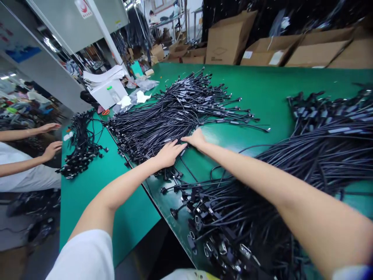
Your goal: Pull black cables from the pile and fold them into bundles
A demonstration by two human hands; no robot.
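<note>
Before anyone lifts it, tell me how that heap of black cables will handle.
The thin black cables are probably floppy, since loose strands curve at the heap's edge. Lying crossed, they will likely snag, and the protruding connector ends may catch too.

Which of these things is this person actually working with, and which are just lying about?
Working with: left hand and right hand, both open on the black cable bundle.

Lying about: larger cable heap, cardboard boxes, stacked white paper.
</note>
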